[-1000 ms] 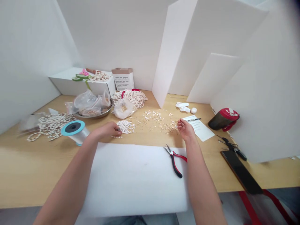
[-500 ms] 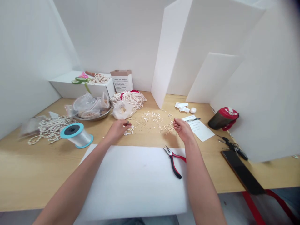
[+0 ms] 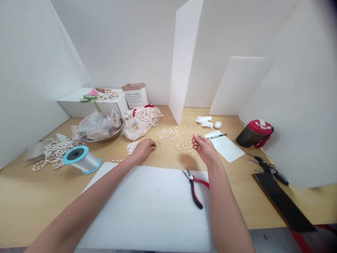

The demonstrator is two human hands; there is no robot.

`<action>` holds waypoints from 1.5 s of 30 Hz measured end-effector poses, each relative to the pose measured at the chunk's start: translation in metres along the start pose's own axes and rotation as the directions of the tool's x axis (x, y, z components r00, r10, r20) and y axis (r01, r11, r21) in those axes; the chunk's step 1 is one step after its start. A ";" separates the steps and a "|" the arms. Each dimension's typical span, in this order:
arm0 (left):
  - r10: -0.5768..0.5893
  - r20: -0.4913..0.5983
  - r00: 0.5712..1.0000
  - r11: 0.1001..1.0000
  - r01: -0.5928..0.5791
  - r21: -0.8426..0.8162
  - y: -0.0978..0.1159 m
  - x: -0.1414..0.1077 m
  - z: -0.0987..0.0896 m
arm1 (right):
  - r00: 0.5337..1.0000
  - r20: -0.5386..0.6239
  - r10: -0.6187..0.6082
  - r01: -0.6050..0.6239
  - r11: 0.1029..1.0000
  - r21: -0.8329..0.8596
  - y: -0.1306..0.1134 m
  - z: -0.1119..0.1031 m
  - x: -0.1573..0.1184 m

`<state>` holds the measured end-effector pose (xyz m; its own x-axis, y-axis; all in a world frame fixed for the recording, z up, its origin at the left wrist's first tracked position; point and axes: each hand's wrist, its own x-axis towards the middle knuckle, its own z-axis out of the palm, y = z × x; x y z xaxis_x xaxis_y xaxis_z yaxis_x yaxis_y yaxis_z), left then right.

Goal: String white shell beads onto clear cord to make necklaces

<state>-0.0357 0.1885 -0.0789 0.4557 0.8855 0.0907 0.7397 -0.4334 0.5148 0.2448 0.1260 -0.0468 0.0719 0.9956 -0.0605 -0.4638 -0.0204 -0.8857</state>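
My left hand [image 3: 144, 150] is low over the table, its fingers drawn together at the edge of the tiny gold-coloured beads [image 3: 159, 143]. What its fingertips hold, if anything, is too small to see. White beads [image 3: 131, 147] lie in a patch just left of that hand. My right hand [image 3: 203, 148] is raised above the table in a pinch, with its contents too small to name. Beside it lies a pile of small cream-coloured pieces [image 3: 185, 148]. Further back are scattered white beads [image 3: 170, 134]. Pliers [image 3: 194, 188] with red and black handles rest on the white foam sheet [image 3: 147, 211], near my right forearm.
At left stand a spool of clear line [image 3: 83, 160], a metal bowl [image 3: 105, 137] with plastic bags, and strung beads [image 3: 56, 153]. A bead bag [image 3: 135, 128] sits behind my left hand. Rightward are a paper [image 3: 228, 149], cup [image 3: 254, 133], keys [image 3: 268, 168] and phone [image 3: 284, 202].
My left hand has moved right, from the white bead patch to the gold-coloured beads, uncovering the white beads. My right hand stays pinched in nearly the same place. The view has shifted slightly.
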 end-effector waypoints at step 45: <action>-0.090 0.295 0.951 -0.159 0.279 -0.947 0.066 -0.031 0.009 | 0.919 0.167 -0.356 0.371 0.646 -0.667 0.040 0.087 -0.043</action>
<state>0.0029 0.1311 -0.0552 0.5133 0.8317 -0.2118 -0.4595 0.4748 0.7506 0.1462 0.0907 -0.0397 0.0839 0.9379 0.3366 0.3167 0.2952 -0.9014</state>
